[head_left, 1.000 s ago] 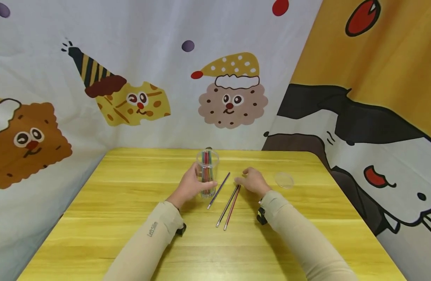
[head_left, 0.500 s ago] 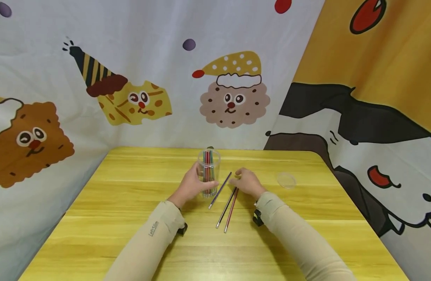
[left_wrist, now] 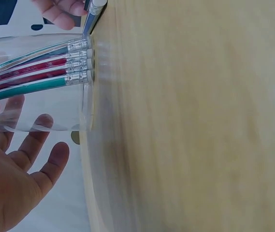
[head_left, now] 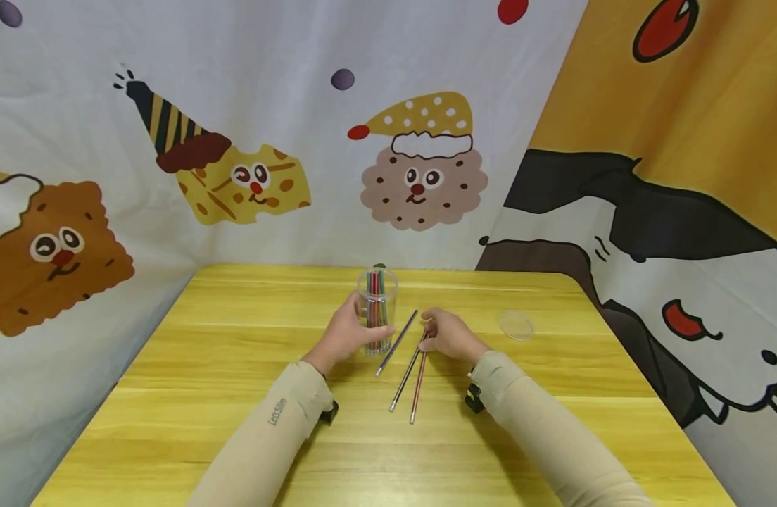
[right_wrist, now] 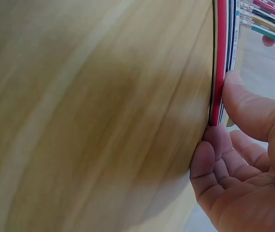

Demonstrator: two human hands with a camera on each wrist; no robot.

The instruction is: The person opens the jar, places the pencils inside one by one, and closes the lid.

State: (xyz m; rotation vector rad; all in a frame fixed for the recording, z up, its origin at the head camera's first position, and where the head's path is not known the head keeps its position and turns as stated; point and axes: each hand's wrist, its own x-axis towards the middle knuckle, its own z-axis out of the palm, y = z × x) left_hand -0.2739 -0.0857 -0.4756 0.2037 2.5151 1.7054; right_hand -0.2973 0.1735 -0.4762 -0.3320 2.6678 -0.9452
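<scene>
My left hand (head_left: 344,336) holds a clear plastic cup (head_left: 391,299) upright, thumb across its front and fingers behind. Inside stand several coloured pencils (left_wrist: 40,72) in red, green and blue, metal-banded eraser ends down. My right hand (head_left: 453,335) pinches the far end of a red pencil (head_left: 418,389) between thumb and fingers, low over the table. Beside it lies a dark pencil (head_left: 404,384), its far end close to the right fingertips. A blue-purple pencil (head_left: 397,343) lies between the cup and the right hand.
On the yellow wood-grain table (head_left: 236,394), a round clear lid (head_left: 516,325) lies flat to the right of the right hand. A white and orange curtain (head_left: 268,91) with cartoon prints hangs behind the table's back edge.
My right hand first moved left, then came down onto the red pencil's far end. That pencil's eraser end has swung slightly right and nearer. My left hand keeps holding the cup.
</scene>
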